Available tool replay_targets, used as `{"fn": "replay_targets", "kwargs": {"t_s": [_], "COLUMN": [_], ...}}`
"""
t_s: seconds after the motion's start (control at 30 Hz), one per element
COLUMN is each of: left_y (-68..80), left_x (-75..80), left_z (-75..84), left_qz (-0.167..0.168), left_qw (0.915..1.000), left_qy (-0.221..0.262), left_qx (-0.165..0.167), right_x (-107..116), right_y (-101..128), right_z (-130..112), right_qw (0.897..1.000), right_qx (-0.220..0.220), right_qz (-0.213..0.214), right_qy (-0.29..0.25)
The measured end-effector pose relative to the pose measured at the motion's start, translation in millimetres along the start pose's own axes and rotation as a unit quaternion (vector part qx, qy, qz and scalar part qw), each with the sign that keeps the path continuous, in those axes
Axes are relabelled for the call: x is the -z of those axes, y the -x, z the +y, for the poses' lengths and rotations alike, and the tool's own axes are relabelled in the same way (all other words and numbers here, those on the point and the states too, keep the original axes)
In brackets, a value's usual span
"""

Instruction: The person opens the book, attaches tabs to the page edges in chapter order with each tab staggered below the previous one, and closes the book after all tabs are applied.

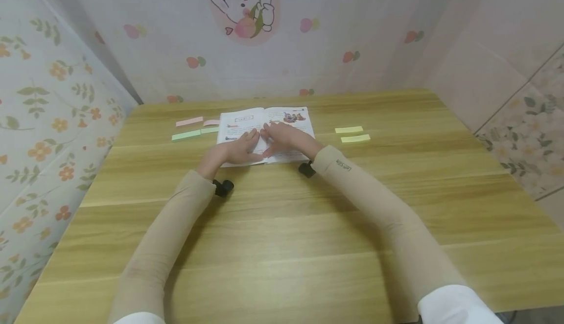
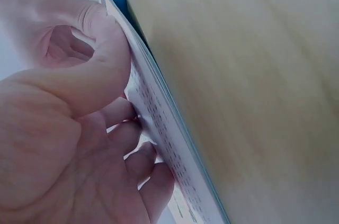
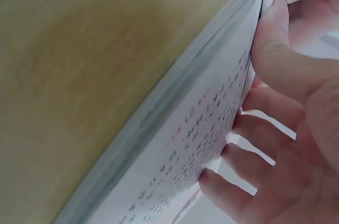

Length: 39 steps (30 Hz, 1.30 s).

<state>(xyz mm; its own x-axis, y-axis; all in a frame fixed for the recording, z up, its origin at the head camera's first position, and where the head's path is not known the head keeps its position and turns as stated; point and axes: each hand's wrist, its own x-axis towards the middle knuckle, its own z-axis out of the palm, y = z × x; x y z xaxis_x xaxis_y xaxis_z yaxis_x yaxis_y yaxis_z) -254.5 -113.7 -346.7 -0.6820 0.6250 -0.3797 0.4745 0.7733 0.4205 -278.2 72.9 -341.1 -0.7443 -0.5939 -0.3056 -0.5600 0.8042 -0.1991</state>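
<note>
Plainly, the person's left hand [image 1: 241, 149] and right hand [image 1: 284, 136] rest on the book [image 1: 233, 131], fingers relaxed against its pages near the fold, gripping nothing. Even pressure outward from that fold would probably flatten it best (dragging might crease paper). The book lies spread on the table [image 1: 273, 245]. Left of the book are pink strips [image 1: 189, 121] and green strips [image 1: 186, 135], the inner ones easily nudged; right of it, yellow strips [image 1: 348, 129] lie clear.
</note>
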Motion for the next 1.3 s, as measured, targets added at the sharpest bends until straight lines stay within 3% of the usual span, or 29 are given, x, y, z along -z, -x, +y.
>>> {"fn": "replay_targets", "kwargs": {"t_s": [0.17,0.33,0.47,0.73,1.07,1.3], "left_y": [-1.0,1.2,4.7,9.8,12.9,11.6], "left_x": [-1.2,-2.3,-1.9,-4.0,-3.5,-3.2], "left_z": [-1.0,-0.5,-0.5,-1.7,0.4,-0.6], "left_qz": [0.005,0.011,0.015,0.016,0.016,0.019], "left_qw": [0.9999,0.9998,0.9989,0.9984,0.9984,0.9984], "left_qy": [0.007,0.001,-0.017,-0.014,-0.006,-0.002], "left_qx": [-0.008,0.016,0.041,0.052,0.053,0.053], "right_x": [-3,-6,-9,-10,-14,-13], "right_y": [2,4,4,4,10,10], "right_z": [-5,-6,-2,-5,-14,-15], "right_qw": [0.999,0.998,0.998,0.997,0.994,0.995], "right_qx": [-0.009,-0.010,-0.004,-0.009,-0.016,-0.016], "right_qz": [0.042,0.069,0.068,0.041,0.086,0.082], "right_qy": [0.008,0.006,-0.005,-0.066,-0.058,-0.056]}}
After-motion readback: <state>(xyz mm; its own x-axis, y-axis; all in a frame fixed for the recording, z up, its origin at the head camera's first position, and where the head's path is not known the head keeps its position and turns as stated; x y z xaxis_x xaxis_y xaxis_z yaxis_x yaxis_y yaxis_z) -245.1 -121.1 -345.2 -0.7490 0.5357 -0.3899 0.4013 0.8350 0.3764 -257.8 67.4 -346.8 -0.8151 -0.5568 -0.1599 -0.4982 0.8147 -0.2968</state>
